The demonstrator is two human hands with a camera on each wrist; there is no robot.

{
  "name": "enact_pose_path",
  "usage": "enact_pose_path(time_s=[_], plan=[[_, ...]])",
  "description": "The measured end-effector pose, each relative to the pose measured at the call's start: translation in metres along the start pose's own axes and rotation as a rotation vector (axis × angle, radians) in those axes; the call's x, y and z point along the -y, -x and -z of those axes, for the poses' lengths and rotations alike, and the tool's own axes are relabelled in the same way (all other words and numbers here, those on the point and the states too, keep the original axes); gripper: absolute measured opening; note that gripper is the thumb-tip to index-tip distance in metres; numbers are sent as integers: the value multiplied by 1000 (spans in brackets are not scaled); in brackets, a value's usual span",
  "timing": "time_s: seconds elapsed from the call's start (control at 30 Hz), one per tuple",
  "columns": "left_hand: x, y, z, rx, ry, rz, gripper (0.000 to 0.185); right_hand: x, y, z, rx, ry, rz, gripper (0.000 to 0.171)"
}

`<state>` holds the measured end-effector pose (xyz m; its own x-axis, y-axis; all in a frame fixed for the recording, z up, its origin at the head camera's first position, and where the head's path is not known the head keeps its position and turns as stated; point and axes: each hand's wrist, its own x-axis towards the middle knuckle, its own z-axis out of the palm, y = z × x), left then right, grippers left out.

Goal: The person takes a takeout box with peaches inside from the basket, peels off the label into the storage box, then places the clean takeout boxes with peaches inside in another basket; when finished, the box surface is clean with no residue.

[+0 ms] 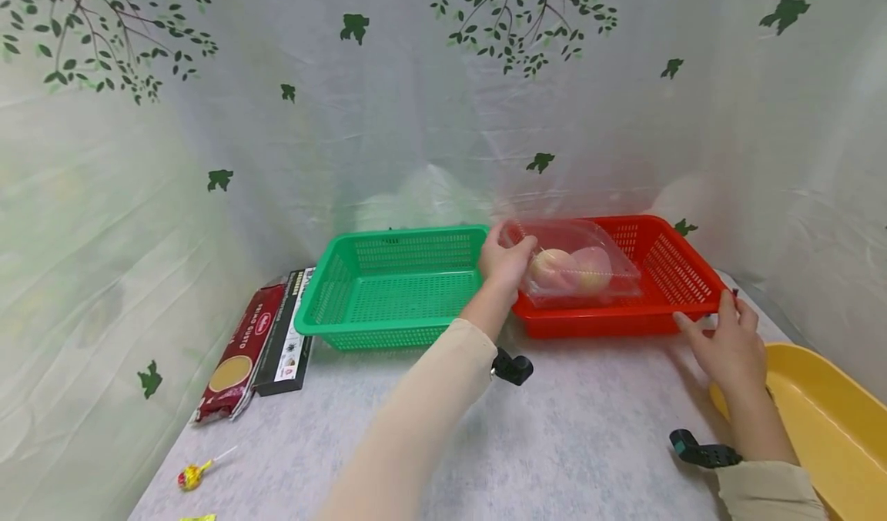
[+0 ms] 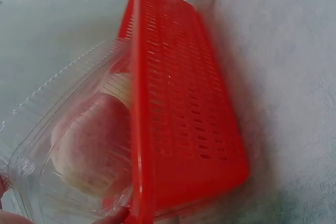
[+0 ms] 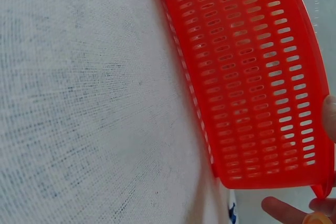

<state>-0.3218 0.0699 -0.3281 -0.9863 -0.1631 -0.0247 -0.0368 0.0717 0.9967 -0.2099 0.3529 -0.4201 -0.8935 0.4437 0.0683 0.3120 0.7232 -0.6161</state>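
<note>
A clear plastic clamshell box [image 1: 613,278] with peaches [image 1: 554,269] inside sits tilted at the left part of the red basket [image 1: 589,325]. My left hand [image 1: 504,259] grips the box by its left end. In the left wrist view, the box [image 2: 58,108] stands close against the basket's rim [image 2: 140,129], with a peach [image 2: 92,145] showing through the plastic. At the basket's front right corner, my right hand [image 1: 734,348] holds the rim between thumb and fingers. The right wrist view shows the thumb [image 3: 329,116] against the red wall [image 3: 252,93].
Left of the red basket stands a green basket [image 1: 388,336]. Beside it lie a black box [image 1: 280,367] and a dark red packet [image 1: 239,352]. A lollipop [image 1: 192,475] lies at the front left. A yellow tub [image 1: 825,413] stands at the right, by the right forearm.
</note>
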Motion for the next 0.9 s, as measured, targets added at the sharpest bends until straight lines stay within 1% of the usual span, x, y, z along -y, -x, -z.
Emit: enact_pose_path(time_s=[0.1,0.2,0.3,0.43,0.6,0.67,0.8,0.9], plan=[[-2,2,-8,-25,-77,-22,63,-1,0,2,-11,3,2,98],[-4,6,-14,-28,-153,-49,64,-1,0,3,-14,3,4,97],[-4,8,-18,-10,-220,-77,65,0,0,4,-7,-2,5,98],[-1,8,-21,39,-297,-99,71,2,-1,4,-3,2,-2,99],[9,6,-20,121,-344,-147,81,3,-2,2,-7,5,-5,98],[13,7,-17,169,-348,-164,90,2,-2,1,-7,2,-4,98],[23,12,-12,277,-387,-200,109,2,0,1,-7,1,-2,98],[30,14,-11,349,-417,-246,113,2,0,1,-10,6,1,98]])
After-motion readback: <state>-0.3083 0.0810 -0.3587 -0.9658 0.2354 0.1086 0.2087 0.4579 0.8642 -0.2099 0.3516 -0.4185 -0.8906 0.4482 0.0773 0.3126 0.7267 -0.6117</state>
